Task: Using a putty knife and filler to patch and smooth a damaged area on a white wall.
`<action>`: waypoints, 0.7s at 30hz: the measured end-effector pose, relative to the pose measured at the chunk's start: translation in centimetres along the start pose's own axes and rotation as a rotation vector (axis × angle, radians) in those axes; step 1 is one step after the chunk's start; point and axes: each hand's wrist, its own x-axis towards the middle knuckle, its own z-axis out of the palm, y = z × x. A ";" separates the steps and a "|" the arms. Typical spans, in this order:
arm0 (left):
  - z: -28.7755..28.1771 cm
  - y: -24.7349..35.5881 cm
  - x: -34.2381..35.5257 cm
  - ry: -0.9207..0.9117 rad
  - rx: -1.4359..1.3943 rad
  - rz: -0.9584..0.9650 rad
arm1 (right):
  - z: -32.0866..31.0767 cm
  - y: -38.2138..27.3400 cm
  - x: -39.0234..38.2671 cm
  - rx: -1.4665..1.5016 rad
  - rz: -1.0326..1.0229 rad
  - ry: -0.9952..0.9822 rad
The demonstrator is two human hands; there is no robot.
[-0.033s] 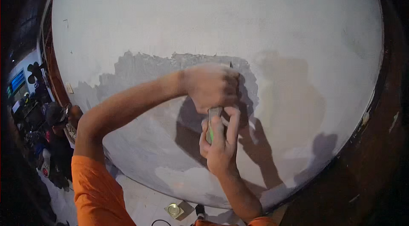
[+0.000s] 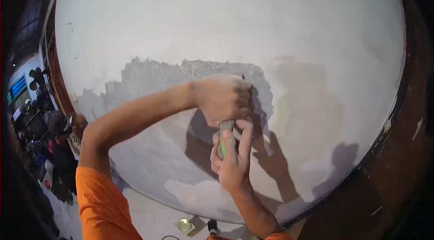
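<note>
My left hand [image 2: 224, 99] is closed in a fist in front of the pale wall [image 2: 217, 23]. A thin dark tip [image 2: 243, 76] juts up past its knuckles; whatever else is in that fist stays hidden. Directly below, my right hand [image 2: 234, 165] grips a grey-and-green handle [image 2: 222, 148], thumb along it. The handle's upper end meets the underside of my left fist, so the rest of that tool cannot be seen. Behind both hands a rough-edged grey patch [image 2: 153, 73] spreads over the wall, partly covered by the dark shadows of my arms.
On the floor below stands a round, shiny tin [image 2: 184, 225] on a square piece. Another person in a dark cap [image 2: 58, 123] is at the left, among crowded items and near a fan [image 2: 37, 78]. A dark brown surface [image 2: 379, 181] borders the wall at right.
Both hands sit slightly lower in the picture, still together with the handle between them. The grip of each looks the same.
</note>
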 end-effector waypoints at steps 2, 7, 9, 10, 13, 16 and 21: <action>0.0 0.1 -0.2 -0.045 -0.054 -0.015 | 0.4 0.1 0.1 0.022 0.025 0.010; -0.2 -1.0 0.5 0.060 -0.043 0.027 | 0.2 -0.7 0.6 0.032 -0.018 0.019; 0.3 -0.1 0.7 0.040 -0.059 0.005 | 0.0 -0.6 -0.3 0.012 -0.012 0.080; 0.5 0.0 0.9 0.044 -0.051 0.007 | -0.4 -0.6 -0.4 0.007 -0.019 0.077; 1.5 -0.4 0.8 0.122 -0.057 -0.036 | -0.9 -1.3 0.0 -0.082 -0.014 0.036; -1.9 -2.6 0.7 0.083 0.069 0.009 | 0.9 -3.1 2.1 -0.079 -0.073 0.046; -0.1 -1.3 -0.8 -0.017 -0.026 -0.091 | 0.7 -1.9 1.2 -0.072 -0.082 0.000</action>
